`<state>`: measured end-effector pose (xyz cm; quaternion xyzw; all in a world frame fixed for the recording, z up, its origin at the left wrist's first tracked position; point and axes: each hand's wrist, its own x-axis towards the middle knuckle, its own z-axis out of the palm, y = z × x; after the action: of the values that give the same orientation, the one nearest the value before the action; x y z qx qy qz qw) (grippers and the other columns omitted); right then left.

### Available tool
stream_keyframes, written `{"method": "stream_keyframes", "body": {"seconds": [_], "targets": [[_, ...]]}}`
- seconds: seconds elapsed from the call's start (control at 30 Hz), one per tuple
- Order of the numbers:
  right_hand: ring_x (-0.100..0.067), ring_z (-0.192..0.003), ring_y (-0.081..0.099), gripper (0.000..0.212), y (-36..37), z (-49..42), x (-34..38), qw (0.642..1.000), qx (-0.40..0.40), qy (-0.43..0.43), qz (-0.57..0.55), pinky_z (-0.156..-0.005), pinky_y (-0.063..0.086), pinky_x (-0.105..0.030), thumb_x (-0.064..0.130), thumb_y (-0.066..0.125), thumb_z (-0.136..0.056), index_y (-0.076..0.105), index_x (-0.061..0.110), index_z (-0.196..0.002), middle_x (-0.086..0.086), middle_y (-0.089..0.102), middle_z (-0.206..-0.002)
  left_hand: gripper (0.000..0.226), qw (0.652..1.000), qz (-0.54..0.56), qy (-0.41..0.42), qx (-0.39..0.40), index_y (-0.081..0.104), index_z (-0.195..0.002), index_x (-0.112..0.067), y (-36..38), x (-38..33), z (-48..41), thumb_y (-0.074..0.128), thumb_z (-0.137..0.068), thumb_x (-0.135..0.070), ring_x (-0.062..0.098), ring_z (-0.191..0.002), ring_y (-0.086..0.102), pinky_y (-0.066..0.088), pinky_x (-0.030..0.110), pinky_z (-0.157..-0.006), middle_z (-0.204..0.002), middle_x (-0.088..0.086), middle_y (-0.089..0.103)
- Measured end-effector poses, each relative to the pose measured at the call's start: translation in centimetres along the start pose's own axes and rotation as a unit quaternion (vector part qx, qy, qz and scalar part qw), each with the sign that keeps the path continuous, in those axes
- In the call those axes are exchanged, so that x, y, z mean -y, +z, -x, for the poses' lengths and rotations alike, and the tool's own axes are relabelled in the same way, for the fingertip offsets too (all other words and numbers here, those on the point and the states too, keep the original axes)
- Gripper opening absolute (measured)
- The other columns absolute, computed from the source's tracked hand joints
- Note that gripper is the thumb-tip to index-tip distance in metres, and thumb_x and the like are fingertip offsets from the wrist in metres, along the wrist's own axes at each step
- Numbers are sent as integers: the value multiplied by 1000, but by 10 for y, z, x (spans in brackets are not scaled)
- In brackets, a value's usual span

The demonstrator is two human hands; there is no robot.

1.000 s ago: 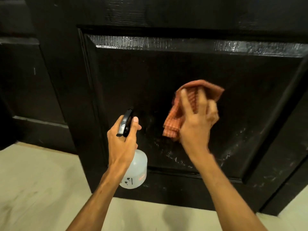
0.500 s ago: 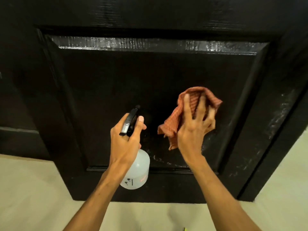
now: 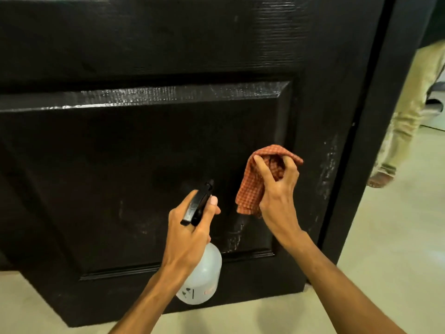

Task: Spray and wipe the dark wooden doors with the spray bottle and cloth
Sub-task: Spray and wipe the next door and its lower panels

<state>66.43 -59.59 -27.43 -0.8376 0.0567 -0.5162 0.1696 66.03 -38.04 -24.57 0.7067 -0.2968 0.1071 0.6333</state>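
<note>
Door (image 3: 144, 153): dark wood with visible grain, with one framed panel in its lower part.
Left hand (image 3: 190, 227): fingers curled round the neck of the spray bottle (image 3: 202, 278), with the thumb lying along the side of the black trigger head.
Spray bottle: translucent white body hanging below the left hand; nozzle aimed at the door panel, close to it.
Right hand (image 3: 277, 196): fingers curled, gripping the cloth (image 3: 250, 189).
Cloth: orange-red check, bunched, held at the right edge of the panel; its loose end hangs down. Contact with the wood cannot be confirmed.
Streaks (image 3: 330, 165): whitish marks on the door's right upright; fainter marks low on the panel.
Floor (image 3: 385, 249): pale, under and right of the door.
Second person (image 3: 409, 104): a leg in light trousers and a bare foot, right of the door's edge.
</note>
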Motion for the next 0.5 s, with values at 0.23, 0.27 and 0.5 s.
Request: {"method": "stream_keyframes", "body": {"seconds": [0.23,0.27,0.5], "targets": [[-30,-112,55,48,-13,-14,-17,992,-118,-42,32,-96,53,-39,-5,59,-98,61,12,-142,-18,56,-123,16,1000,-12,10,7,67,-97,-15,38,-27,-25,57,-104,-26,25,-45,54,51,43,-50,-91,1,74],[-34,-110,56,47,-8,2,-23,991,-101,-51,74,-93,53,-44,-4,60,-97,63,14,-140,-17,61,-122,17,1000,-14,3,2,67,-96,-15,40,-28,-27,58,-104,-26,24,-45,54,51,43,-50,-91,1,74],[-35,-100,55,42,-25,-41,-20,984,-146,-50,92,-85,53,-41,-4,59,-98,71,20,-130,-15,65,-118,21,999,-33,9,18,67,-95,-13,36,-35,-41,57,-105,-28,22,-44,55,52,44,-51,-90,4,73]]}}
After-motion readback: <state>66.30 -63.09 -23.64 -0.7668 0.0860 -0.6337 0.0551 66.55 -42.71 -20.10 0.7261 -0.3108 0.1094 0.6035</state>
